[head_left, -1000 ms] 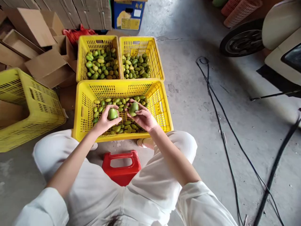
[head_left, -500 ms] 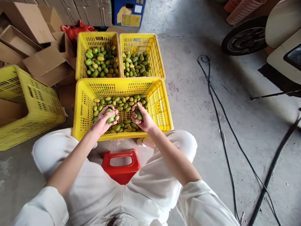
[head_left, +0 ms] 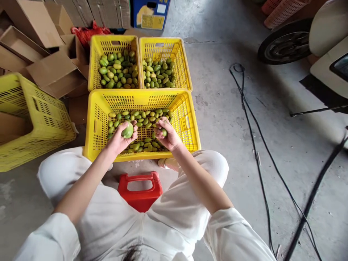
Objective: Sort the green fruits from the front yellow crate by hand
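Observation:
My left hand (head_left: 121, 138) is closed round a green mango (head_left: 127, 131) over the near yellow crate (head_left: 141, 156). To its right, my right hand (head_left: 169, 137) has its fingers wrapped round another small green mango (head_left: 164, 132), mostly hidden by the fingers. Below both hands, green and yellowish mangoes (head_left: 146, 145) lie on the crate's slotted floor, in a row along the far side and a group along the near side. Two more yellow crates behind it, one on the left (head_left: 93, 65) and one on the right (head_left: 184, 61), hold piles of the same fruit.
Cardboard boxes (head_left: 54, 72) and another yellow crate (head_left: 51, 119) stand at the left. A red plastic stool (head_left: 140, 199) is between my legs. Black cables (head_left: 257, 156) run over the concrete floor on the right, near a wheeled vehicle (head_left: 330, 72).
Both hands have turned the mangoes in their grip. The left mango now shows a rounder face, and the right one is more covered by fingers. The view has shifted slightly.

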A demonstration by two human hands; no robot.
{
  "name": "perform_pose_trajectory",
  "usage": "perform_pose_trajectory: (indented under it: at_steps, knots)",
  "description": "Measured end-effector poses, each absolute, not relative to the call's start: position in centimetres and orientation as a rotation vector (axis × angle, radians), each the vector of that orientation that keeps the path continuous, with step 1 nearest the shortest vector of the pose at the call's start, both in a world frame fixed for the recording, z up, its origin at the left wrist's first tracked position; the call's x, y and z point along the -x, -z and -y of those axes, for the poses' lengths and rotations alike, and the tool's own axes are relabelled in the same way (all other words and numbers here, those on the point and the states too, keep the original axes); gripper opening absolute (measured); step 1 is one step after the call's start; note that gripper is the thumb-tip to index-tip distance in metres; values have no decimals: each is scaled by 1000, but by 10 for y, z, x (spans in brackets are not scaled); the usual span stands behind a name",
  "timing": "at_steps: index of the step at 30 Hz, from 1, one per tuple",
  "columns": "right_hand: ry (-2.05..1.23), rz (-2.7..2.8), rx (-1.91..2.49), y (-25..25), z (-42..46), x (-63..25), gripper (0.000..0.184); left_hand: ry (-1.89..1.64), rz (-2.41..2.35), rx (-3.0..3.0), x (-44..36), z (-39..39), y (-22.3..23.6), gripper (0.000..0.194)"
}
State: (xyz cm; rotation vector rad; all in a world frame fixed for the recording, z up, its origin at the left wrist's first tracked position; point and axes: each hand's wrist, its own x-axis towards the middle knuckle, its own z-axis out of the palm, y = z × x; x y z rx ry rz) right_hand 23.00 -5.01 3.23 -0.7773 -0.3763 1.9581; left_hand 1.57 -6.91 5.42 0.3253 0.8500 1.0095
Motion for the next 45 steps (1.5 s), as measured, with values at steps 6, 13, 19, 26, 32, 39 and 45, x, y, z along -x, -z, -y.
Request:
perform_pose_trajectory:
  at_steps: [6,13,19,26,32,39,45]
  knots:
    - [-1988,396,905,-36,48,-232,42,-1000,-882,-259,-15,68,-61,22]
    - [-1972,391,794,-39,49,-230,40,-1082,-927,-190,-12,64,-62,20]
    - [-1979,280,866,-34,52,-229,35,-1034,-903,-319,-14,68,-53,25]
    - [-1973,225,906,-32,48,-229,37,-951,-788,-294,-15,72,-56,37]
    - [-1971,251,842,-31,46,-231,23,-1048,-884,-268,-17,69,-57,22]
    - [-1937,226,872,-30,47,-229,22,-1092,-903,-317,-19,71,-53,23]
    - [-2036,235,824,-28,49,-231,34,-1086,-901,-172,-15,68,-56,29]
